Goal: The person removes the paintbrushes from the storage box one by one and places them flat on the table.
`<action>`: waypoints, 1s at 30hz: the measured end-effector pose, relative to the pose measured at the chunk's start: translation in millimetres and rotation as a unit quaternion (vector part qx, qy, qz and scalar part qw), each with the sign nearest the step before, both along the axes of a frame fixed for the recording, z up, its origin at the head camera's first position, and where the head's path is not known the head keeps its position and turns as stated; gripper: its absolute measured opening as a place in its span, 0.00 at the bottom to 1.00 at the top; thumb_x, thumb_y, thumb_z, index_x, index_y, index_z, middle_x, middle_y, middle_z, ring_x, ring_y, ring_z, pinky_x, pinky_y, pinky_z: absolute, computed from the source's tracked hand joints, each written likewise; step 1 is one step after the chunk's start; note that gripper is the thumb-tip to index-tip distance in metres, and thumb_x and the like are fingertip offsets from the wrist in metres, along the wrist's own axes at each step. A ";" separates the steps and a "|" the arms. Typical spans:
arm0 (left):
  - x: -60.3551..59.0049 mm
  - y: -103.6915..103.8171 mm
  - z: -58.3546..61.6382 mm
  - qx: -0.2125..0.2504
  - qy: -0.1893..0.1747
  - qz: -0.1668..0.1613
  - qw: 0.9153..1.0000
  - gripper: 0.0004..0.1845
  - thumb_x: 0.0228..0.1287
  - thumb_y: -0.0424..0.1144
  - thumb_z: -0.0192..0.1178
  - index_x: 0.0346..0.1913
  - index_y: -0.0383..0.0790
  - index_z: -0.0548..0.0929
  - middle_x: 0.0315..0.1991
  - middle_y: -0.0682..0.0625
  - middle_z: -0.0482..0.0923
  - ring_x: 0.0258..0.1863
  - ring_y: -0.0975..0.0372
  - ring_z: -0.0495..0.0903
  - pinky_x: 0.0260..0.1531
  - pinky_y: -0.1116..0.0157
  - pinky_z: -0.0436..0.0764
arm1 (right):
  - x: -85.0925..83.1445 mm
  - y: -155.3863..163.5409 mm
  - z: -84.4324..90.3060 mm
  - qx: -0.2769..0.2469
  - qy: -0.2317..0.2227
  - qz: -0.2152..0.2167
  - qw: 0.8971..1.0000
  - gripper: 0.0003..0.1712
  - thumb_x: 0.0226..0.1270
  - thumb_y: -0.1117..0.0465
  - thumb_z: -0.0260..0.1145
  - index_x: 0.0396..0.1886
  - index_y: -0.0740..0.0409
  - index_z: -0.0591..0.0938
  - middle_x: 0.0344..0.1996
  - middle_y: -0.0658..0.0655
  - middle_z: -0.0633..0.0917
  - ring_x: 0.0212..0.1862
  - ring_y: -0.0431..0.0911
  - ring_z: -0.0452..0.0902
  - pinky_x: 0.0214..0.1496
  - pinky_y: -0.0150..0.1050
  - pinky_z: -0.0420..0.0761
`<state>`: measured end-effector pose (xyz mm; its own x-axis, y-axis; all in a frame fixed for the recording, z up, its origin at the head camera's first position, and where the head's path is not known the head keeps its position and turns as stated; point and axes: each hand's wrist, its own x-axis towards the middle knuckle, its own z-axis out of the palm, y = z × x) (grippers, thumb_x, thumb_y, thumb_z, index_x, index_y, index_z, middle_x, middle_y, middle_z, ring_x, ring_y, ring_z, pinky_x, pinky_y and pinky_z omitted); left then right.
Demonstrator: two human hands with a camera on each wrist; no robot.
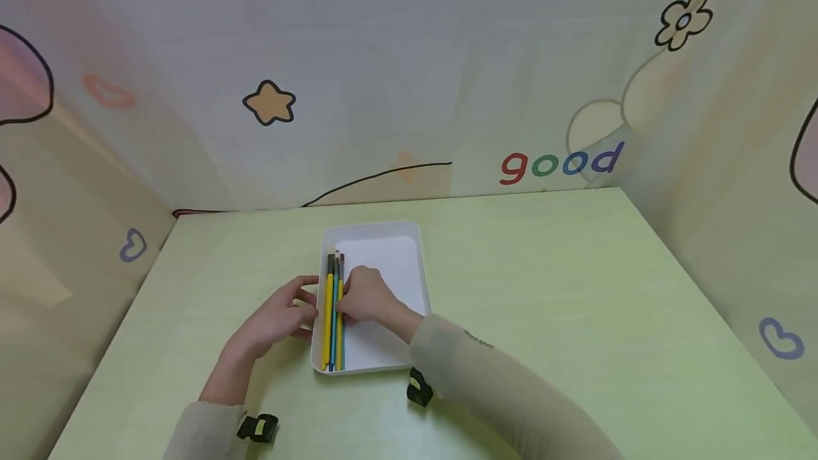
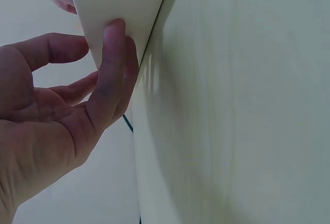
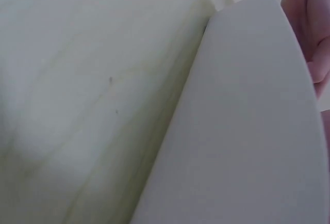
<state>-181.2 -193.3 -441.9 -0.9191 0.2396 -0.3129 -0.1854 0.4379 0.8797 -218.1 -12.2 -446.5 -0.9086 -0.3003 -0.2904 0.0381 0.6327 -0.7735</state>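
Observation:
A white rectangular tray (image 1: 386, 261) lies on the table, with several slim paintbrushes (image 1: 329, 311) side by side along its left wall. Their handles are yellow and blue, with the ferrule ends pointing away from me. My right hand (image 1: 367, 297) reaches over the tray from the right, its fingers curled and pinching at the rightmost brush (image 1: 341, 289). Outside the tray, my left hand (image 1: 281, 314) rests its fingertips on the left wall, fingers loosely bent. The left wrist view shows those fingers (image 2: 111, 64) against the white outer wall (image 2: 121, 2).
The tray stands on a pale green table (image 1: 543, 289), left of its middle. A patterned cloth backdrop (image 1: 409, 77) rises behind the table and along both sides. Black straps (image 1: 258, 428) hang at both wrists.

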 end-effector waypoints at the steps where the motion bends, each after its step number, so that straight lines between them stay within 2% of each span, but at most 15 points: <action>1: -0.6 -0.3 0.5 0.000 0.000 0.000 1.000 0.33 0.70 0.28 0.53 0.76 0.34 0.61 0.56 0.34 0.68 0.42 0.49 0.81 0.41 0.54 0.88 | -0.7 0.3 -0.3 -0.010 -0.006 -0.006 1.000 0.08 0.62 0.69 0.73 0.28 0.65 0.80 0.18 0.56 0.84 0.21 0.46 0.85 0.23 0.33 0.84; 8: -0.1 0.4 1.4 -0.005 -0.012 0.004 1.000 0.34 0.69 0.28 0.55 0.76 0.35 0.61 0.57 0.34 0.68 0.43 0.49 0.80 0.41 0.55 0.88 | -1.2 15.6 -0.9 -0.067 -0.049 -0.039 0.996 0.11 0.65 0.65 0.73 0.39 0.65 0.79 0.26 0.57 0.85 0.25 0.47 0.86 0.28 0.35 0.86; 12: 2.8 1.7 1.7 -0.009 -0.011 0.009 1.000 0.35 0.67 0.29 0.57 0.76 0.35 0.61 0.57 0.34 0.68 0.44 0.49 0.80 0.41 0.55 0.88 | -0.4 36.1 10.5 -0.117 -0.068 -0.047 0.990 0.12 0.67 0.66 0.71 0.46 0.66 0.78 0.32 0.59 0.85 0.30 0.48 0.86 0.31 0.38 0.88; 19: 1.7 3.3 -1.8 0.002 -0.004 0.009 1.000 0.35 0.67 0.30 0.57 0.76 0.36 0.62 0.57 0.35 0.69 0.44 0.48 0.79 0.40 0.56 0.88 | 0.3 97.6 31.1 -0.180 -0.028 -0.033 0.983 0.18 0.64 0.72 0.65 0.53 0.73 0.77 0.37 0.62 0.83 0.32 0.50 0.85 0.35 0.44 0.89; 24: 3.8 2.3 -2.7 0.004 -0.008 0.012 1.000 0.34 0.68 0.30 0.58 0.76 0.35 0.62 0.58 0.35 0.69 0.45 0.48 0.79 0.40 0.56 0.88 | 1.2 142.1 32.1 -0.151 -0.001 -0.043 0.988 0.22 0.64 0.71 0.64 0.57 0.74 0.75 0.38 0.63 0.81 0.32 0.50 0.84 0.38 0.47 0.89; 30: 4.1 0.7 -0.2 -0.004 -0.007 0.012 1.000 0.34 0.69 0.29 0.58 0.76 0.35 0.62 0.58 0.34 0.69 0.45 0.48 0.79 0.40 0.56 0.88 | -6.6 174.4 11.5 -0.060 0.012 -0.055 0.997 0.20 0.63 0.71 0.66 0.55 0.73 0.76 0.35 0.62 0.82 0.27 0.49 0.85 0.34 0.43 0.89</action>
